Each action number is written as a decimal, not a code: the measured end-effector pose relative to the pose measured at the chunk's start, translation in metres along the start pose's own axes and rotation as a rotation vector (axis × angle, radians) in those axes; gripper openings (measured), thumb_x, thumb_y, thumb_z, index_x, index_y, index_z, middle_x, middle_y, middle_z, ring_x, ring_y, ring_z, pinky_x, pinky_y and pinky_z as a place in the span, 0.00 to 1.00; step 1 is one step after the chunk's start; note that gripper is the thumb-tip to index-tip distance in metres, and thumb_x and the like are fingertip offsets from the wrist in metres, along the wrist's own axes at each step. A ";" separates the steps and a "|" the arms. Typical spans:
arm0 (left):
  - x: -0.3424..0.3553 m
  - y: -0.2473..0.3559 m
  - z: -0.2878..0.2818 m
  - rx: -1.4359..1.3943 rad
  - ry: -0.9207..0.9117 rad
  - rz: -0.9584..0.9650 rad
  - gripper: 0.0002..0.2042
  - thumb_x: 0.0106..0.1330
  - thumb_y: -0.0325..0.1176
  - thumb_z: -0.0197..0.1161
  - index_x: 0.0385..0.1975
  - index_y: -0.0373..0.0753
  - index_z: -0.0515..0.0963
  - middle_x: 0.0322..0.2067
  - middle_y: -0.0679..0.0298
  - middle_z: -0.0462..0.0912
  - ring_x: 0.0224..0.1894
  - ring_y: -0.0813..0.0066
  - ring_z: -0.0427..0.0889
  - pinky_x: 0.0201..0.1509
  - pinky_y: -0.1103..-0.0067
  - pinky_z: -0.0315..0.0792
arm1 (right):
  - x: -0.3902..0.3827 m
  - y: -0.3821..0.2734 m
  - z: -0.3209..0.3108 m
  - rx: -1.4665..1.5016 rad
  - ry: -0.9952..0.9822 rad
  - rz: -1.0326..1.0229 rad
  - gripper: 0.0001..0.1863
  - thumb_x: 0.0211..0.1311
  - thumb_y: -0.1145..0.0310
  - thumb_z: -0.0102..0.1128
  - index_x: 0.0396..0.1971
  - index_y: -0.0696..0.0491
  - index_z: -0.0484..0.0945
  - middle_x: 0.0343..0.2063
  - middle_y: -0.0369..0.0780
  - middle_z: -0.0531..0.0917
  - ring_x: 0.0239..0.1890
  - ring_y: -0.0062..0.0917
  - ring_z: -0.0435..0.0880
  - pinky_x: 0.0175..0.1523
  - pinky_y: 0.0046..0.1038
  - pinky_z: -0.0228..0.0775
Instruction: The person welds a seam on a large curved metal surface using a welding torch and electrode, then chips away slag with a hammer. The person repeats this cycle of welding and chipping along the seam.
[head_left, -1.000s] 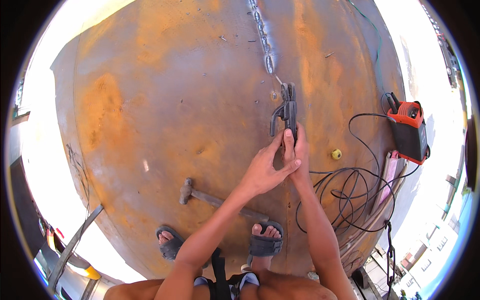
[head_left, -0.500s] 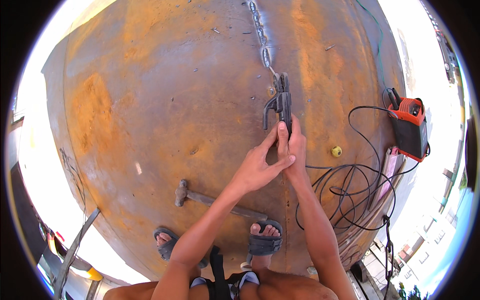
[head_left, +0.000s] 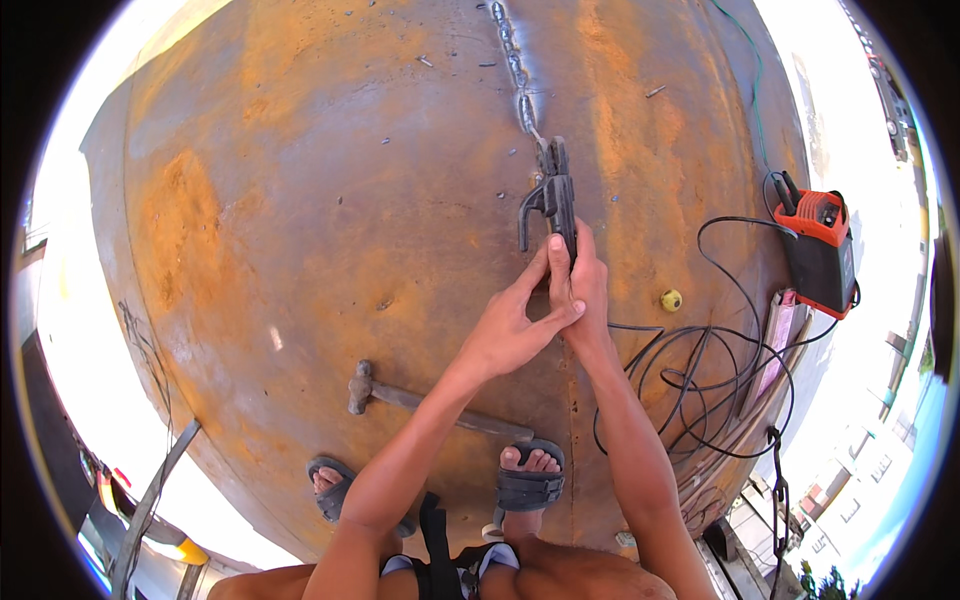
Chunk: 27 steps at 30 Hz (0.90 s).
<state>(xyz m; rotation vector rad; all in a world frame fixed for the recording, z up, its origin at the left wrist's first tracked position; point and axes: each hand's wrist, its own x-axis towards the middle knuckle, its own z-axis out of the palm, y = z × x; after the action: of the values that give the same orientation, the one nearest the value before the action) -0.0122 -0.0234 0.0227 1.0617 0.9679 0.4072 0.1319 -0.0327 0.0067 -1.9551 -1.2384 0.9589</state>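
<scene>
Electrode holder point(head_left: 555, 195): now closer to the near end of the weld bead point(head_left: 516, 68) than a second ago; it stands right of the middle of the rusty metal plate point(head_left: 300, 260).
Electrode point(head_left: 537, 134): a short stub, its tip at or very near the bead's end.
Right hand point(head_left: 588, 290): wrapped around the holder's handle.
Left hand point(head_left: 510, 335): pressed against the right; overlapping fingers hide its grip, so I cannot tell whether it clasps the handle.
Hammer point(head_left: 398, 396): toward the plate's near edge.
Welding machine point(head_left: 820, 270): at the plate's right edge.
</scene>
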 end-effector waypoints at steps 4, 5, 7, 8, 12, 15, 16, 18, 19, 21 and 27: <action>-0.001 -0.002 -0.002 -0.008 0.000 -0.003 0.48 0.73 0.48 0.72 0.84 0.34 0.52 0.79 0.44 0.64 0.81 0.52 0.66 0.83 0.63 0.58 | 0.000 -0.001 0.002 0.000 -0.010 0.005 0.27 0.86 0.51 0.48 0.68 0.59 0.70 0.34 0.58 0.87 0.38 0.58 0.90 0.42 0.48 0.79; -0.001 -0.003 -0.003 -0.005 0.001 -0.002 0.48 0.73 0.48 0.72 0.84 0.34 0.52 0.79 0.44 0.64 0.81 0.52 0.66 0.83 0.63 0.58 | 0.000 0.000 0.003 0.002 -0.009 -0.004 0.27 0.86 0.51 0.48 0.68 0.59 0.70 0.34 0.58 0.87 0.38 0.58 0.90 0.42 0.48 0.79; -0.001 -0.004 -0.003 -0.002 0.001 0.000 0.48 0.73 0.48 0.72 0.84 0.34 0.52 0.79 0.44 0.65 0.81 0.51 0.66 0.83 0.63 0.59 | -0.001 0.001 0.004 0.002 -0.006 -0.014 0.27 0.86 0.51 0.48 0.68 0.59 0.70 0.34 0.58 0.87 0.38 0.58 0.90 0.41 0.48 0.79; -0.001 -0.004 -0.003 -0.003 -0.002 -0.003 0.48 0.73 0.48 0.72 0.84 0.34 0.52 0.79 0.43 0.65 0.81 0.51 0.66 0.83 0.63 0.59 | -0.001 0.001 0.004 0.001 -0.005 -0.015 0.27 0.86 0.51 0.48 0.68 0.59 0.70 0.34 0.58 0.87 0.38 0.58 0.90 0.41 0.48 0.79; -0.003 -0.006 -0.002 0.014 -0.003 0.000 0.48 0.73 0.49 0.72 0.84 0.33 0.52 0.79 0.43 0.65 0.81 0.50 0.65 0.83 0.63 0.59 | -0.003 -0.002 0.001 -0.004 -0.023 0.006 0.26 0.87 0.52 0.48 0.68 0.58 0.70 0.33 0.58 0.87 0.38 0.59 0.89 0.40 0.49 0.78; -0.003 -0.005 -0.001 0.015 -0.006 0.006 0.48 0.73 0.49 0.72 0.84 0.32 0.52 0.79 0.42 0.65 0.81 0.50 0.65 0.83 0.63 0.59 | -0.004 0.003 0.001 -0.008 -0.011 -0.019 0.26 0.87 0.53 0.48 0.68 0.58 0.69 0.33 0.57 0.86 0.38 0.60 0.89 0.39 0.50 0.77; -0.003 -0.004 -0.001 0.012 -0.008 0.005 0.48 0.73 0.49 0.72 0.84 0.32 0.53 0.79 0.42 0.65 0.81 0.50 0.66 0.83 0.63 0.59 | -0.004 0.003 0.001 -0.008 -0.012 -0.017 0.26 0.87 0.53 0.48 0.68 0.58 0.69 0.33 0.57 0.86 0.38 0.60 0.89 0.39 0.50 0.77; -0.003 -0.005 -0.002 0.014 -0.009 0.006 0.48 0.73 0.49 0.72 0.84 0.32 0.53 0.79 0.42 0.65 0.81 0.50 0.65 0.83 0.63 0.59 | -0.004 0.002 0.001 -0.008 -0.015 -0.014 0.25 0.87 0.53 0.49 0.68 0.58 0.69 0.33 0.57 0.86 0.38 0.61 0.89 0.39 0.50 0.77; -0.003 -0.005 -0.002 0.015 -0.009 0.008 0.48 0.73 0.49 0.72 0.84 0.32 0.53 0.79 0.42 0.65 0.81 0.50 0.65 0.83 0.63 0.59 | -0.004 0.002 0.001 -0.009 -0.016 -0.013 0.25 0.87 0.53 0.49 0.68 0.58 0.69 0.33 0.57 0.86 0.38 0.61 0.89 0.39 0.50 0.77; -0.003 -0.004 -0.001 0.016 -0.005 0.011 0.48 0.73 0.49 0.73 0.84 0.32 0.53 0.79 0.43 0.64 0.81 0.50 0.65 0.83 0.63 0.59 | -0.004 0.003 0.001 -0.012 -0.018 -0.010 0.25 0.87 0.54 0.49 0.68 0.58 0.69 0.33 0.57 0.86 0.37 0.60 0.89 0.39 0.50 0.77; -0.002 -0.004 0.000 0.015 -0.015 0.005 0.48 0.73 0.48 0.73 0.84 0.33 0.53 0.79 0.44 0.65 0.81 0.50 0.65 0.83 0.63 0.59 | -0.005 -0.001 -0.001 0.018 -0.009 -0.002 0.23 0.87 0.56 0.50 0.67 0.58 0.70 0.31 0.56 0.86 0.35 0.58 0.88 0.38 0.48 0.77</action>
<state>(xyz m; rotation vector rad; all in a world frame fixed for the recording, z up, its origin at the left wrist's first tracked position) -0.0143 -0.0262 0.0205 1.0793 0.9565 0.3960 0.1310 -0.0367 0.0093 -1.9374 -1.2321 0.9753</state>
